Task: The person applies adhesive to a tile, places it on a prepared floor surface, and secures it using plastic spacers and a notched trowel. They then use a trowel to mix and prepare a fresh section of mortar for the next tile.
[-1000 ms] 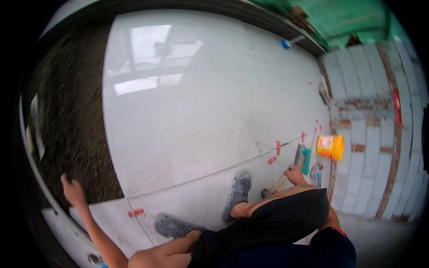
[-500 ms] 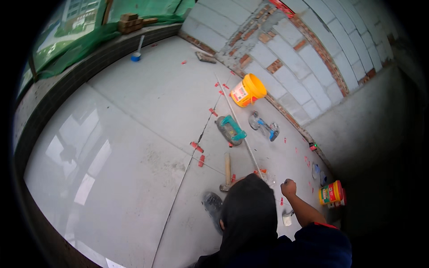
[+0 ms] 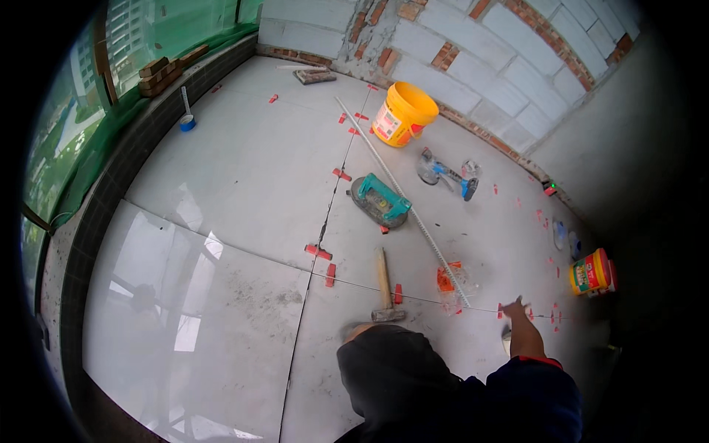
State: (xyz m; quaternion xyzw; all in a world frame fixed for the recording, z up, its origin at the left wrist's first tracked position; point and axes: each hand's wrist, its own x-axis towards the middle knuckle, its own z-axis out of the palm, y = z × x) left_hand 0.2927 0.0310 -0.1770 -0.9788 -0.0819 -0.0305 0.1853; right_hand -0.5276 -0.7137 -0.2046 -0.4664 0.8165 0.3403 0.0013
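My right hand (image 3: 517, 311) reaches out at the lower right with fingers apart, above the pale tiled floor (image 3: 185, 280), near red levelling wedges (image 3: 501, 311) and the end of a long metal straightedge (image 3: 413, 221). A small white object (image 3: 507, 341) is partly hidden by my arm. A wooden-handled mallet (image 3: 382, 288) lies beside a bag of red pieces (image 3: 449, 279). A teal-handled suction tool (image 3: 380, 203) lies left of the straightedge, a blue-handled power tool (image 3: 449, 176) to its right. My left hand is not in view; my dark-clothed leg covers the lower middle.
A yellow bucket (image 3: 405, 114) stands near the block wall (image 3: 487, 74), more buckets (image 3: 591, 275) and a green-lit device (image 3: 549, 188) at the right. A blue-based tool (image 3: 187, 123) stands by the left ledge (image 3: 111, 177), where bricks (image 3: 159, 77) are stacked before green netting (image 3: 185, 29).
My view has swung rightward, away from the dark screed. My left hand has left the view. My right hand has moved outward to the right, and its fingers have spread from a closed shape.
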